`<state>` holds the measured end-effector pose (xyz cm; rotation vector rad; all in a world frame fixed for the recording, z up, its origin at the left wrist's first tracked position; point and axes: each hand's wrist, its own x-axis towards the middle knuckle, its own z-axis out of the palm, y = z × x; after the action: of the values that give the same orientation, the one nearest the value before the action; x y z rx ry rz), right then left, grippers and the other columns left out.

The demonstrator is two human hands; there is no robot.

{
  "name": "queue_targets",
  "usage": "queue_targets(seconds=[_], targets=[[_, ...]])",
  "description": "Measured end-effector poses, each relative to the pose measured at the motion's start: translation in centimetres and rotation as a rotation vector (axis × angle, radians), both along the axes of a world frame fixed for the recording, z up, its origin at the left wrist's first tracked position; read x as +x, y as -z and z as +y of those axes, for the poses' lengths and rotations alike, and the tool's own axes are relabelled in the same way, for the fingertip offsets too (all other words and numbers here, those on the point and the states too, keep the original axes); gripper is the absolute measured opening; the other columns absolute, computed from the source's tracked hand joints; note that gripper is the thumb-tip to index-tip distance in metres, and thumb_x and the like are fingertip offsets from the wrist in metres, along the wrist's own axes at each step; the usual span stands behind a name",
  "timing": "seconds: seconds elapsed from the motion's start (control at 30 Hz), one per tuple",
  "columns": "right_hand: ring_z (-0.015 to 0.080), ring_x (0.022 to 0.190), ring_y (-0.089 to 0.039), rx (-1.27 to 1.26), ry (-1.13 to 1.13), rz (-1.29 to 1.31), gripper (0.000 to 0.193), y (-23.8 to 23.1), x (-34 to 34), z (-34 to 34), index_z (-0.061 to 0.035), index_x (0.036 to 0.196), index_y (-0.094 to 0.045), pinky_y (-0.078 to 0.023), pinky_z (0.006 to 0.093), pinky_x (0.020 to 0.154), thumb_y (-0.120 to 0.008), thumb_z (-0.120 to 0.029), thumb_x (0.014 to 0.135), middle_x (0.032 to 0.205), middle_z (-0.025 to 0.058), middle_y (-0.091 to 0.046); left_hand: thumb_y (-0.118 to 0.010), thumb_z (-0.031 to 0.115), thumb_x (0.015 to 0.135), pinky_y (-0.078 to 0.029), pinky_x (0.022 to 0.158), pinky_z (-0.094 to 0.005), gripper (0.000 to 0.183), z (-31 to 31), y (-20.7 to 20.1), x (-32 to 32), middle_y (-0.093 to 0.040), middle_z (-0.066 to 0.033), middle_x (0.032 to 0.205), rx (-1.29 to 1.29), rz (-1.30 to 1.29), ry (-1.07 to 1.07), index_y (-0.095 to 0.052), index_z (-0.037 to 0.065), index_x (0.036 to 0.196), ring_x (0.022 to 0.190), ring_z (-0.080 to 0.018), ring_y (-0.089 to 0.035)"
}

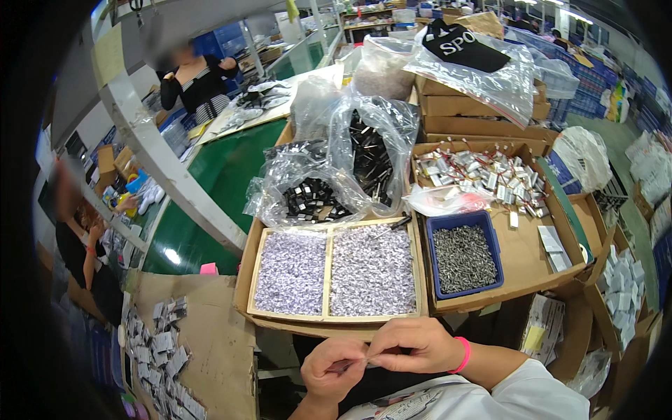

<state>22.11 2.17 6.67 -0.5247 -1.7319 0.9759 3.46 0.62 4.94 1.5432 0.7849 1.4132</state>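
Observation:
My left hand [334, 369] and my right hand [414, 346] meet at the lower middle, their fingertips pinched together. Whatever small piece they hold is mostly hidden by the fingers and too small to name. A pink band circles my right wrist. Just beyond my hands is a wooden tray [327, 273] with two compartments full of tiny pale purple-white parts. To its right stands a blue bin [498, 266] filled with small dark metal pieces. A thin black piece [400, 223] lies at the tray's far right corner.
Clear plastic bags of black parts [311, 198] lie behind the tray. At right, a cardboard tray [521, 269] holds silver, wired battery-like packs [514, 178]. Small silver-white pieces [161, 350] cover cardboard at left. A metal post [157, 147] rises beside the green bench [210, 171]. Two people stand beyond.

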Motion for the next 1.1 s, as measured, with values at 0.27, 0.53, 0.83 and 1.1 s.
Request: queue_targets(seconds=[0.27, 0.53, 0.83, 1.1], targets=[[0.0112, 0.059, -0.057, 0.033, -0.067, -0.087, 0.015, 1.2, -2.4, -1.3, -0.0052, 0.092, -0.066, -0.046, 0.0220, 0.051, -0.070, -0.005, 0.078, 0.085, 0.0037, -0.064, -0.071, -0.004, 0.072, -0.045, 0.055, -0.0211, 0.015, -2.9, 0.9, -2.8, -0.064, -0.0090, 0.084, 0.018, 0.112, -0.032, -0.064, 0.001, 0.084, 0.069, -0.0129, -0.060], [0.0149, 0.051, -0.055, 0.156, -0.013, -0.168, 0.013, 1.3, -4.3, -2.3, -0.0060, 0.072, -0.065, -0.042, 0.0244, 0.047, -0.075, -0.001, 0.065, 0.063, 0.0043, -0.058, -0.069, -0.002, 0.076, -0.049, 0.061, -0.0238, 0.011, -4.6, 0.4, -4.7, -0.064, -0.0050, 0.083, 0.000, 0.083, 0.014, -0.063, 0.001, 0.085, 0.071, -0.0135, -0.061], [0.0159, 0.051, -0.053, 0.128, 0.063, -0.158, 0.012, 1.6, -3.9, -2.9, -0.0041, 0.067, -0.062, -0.039, 0.0252, 0.047, -0.074, -0.002, 0.065, 0.062, 0.0070, -0.057, -0.069, -0.004, 0.075, -0.051, 0.064, -0.0228, 0.013, -4.4, 0.9, -6.4, -0.066, -0.0067, 0.083, 0.088, 0.030, -0.023, -0.062, 0.002, 0.085, 0.073, -0.0131, -0.064], [0.0155, 0.056, -0.054, -0.010, 0.100, -0.163, 0.012, 3.3, -4.1, -3.0, -0.0031, 0.068, -0.061, -0.040, 0.0254, 0.052, -0.072, -0.002, 0.068, 0.066, 0.0074, -0.058, -0.068, -0.004, 0.079, -0.054, 0.081, -0.0315, 0.007, -4.1, 3.6, -7.0, -0.068, -0.0155, 0.091, -0.221, -0.400, 0.054, -0.067, -0.004, 0.086, 0.091, -0.0238, -0.067]])
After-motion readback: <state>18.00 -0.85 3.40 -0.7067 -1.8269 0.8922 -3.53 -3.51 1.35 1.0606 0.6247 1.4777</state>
